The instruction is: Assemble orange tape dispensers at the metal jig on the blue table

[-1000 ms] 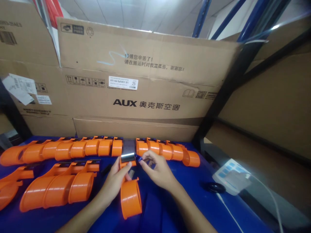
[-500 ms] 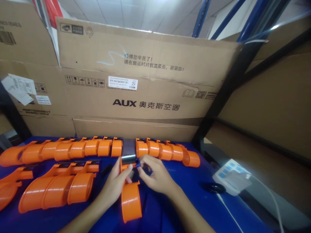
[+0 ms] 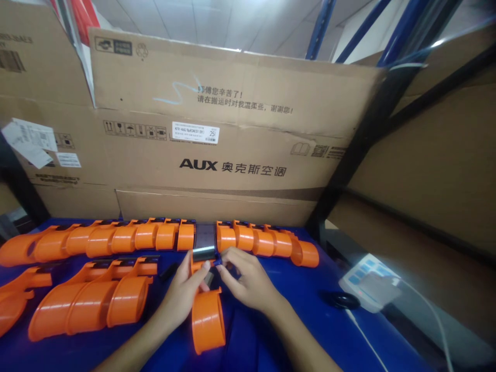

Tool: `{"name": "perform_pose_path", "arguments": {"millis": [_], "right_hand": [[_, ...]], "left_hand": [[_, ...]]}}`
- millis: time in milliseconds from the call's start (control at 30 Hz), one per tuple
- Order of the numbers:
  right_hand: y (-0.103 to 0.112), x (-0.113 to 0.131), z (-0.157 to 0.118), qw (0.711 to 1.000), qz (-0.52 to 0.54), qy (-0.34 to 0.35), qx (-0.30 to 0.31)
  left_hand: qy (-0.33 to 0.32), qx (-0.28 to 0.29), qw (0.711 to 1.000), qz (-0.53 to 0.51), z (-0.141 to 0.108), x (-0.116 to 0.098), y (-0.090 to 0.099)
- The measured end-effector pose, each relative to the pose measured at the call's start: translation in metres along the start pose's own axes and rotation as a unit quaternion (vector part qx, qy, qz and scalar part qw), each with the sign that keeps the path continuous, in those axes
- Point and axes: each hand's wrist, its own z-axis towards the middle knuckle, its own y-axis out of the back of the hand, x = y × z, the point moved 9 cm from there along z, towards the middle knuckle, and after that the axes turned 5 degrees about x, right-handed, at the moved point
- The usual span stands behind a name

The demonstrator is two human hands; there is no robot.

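Observation:
An orange tape dispenser (image 3: pixel 208 321) points away from me, its round hub nearest to me. It has a toothed metal blade (image 3: pixel 203 252) and a dark flat plate (image 3: pixel 205 235) at its far end. My left hand (image 3: pixel 185 289) is closed around its middle, thumb on top. My right hand (image 3: pixel 248 278) is beside it, thumb and forefinger pinching a small dark blue part (image 3: pixel 217 260) at the blade's right end. Its other fingers are curled. Part of the dispenser's frame is hidden behind my left fingers.
A row of orange dispensers (image 3: pixel 145 236) lines the back of the blue table (image 3: pixel 271 341), with several more (image 3: pixel 91 305) at left. A small black piece (image 3: pixel 168 272) lies near my left wrist. At right sit a white device (image 3: pixel 370 283) with a cable and a black oval object (image 3: pixel 344 300). Cardboard (image 3: pixel 240 139) stands behind.
The dispenser has shifted very slightly to the left and toward me with my hands. The right thumb and forefinger stay at the small blue part.

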Motion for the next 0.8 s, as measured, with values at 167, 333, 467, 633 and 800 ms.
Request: {"name": "perform_pose_path", "arguments": {"millis": [167,333,467,633,800], "right_hand": [[-0.003,0.003,0.001,1.000,-0.010,0.010,0.009],[-0.003,0.006,0.001,1.000,-0.024,0.009,0.016],[0.005,0.009,-0.001,1.000,-0.014,0.021,0.007],[0.016,-0.011,-0.004,0.991,0.114,-0.032,-0.055],[-0.001,-0.024,-0.002,0.946,0.309,-0.092,-0.019]], "left_hand": [[-0.010,-0.001,1.000,0.007,0.000,-0.002,0.000],[-0.004,-0.010,1.000,-0.001,-0.001,-0.002,0.002],[0.002,-0.006,1.000,-0.031,-0.003,-0.003,-0.003],[0.016,0.007,0.994,-0.110,-0.006,-0.005,-0.010],[0.067,0.076,0.982,-0.161,-0.014,-0.003,-0.025]]}}
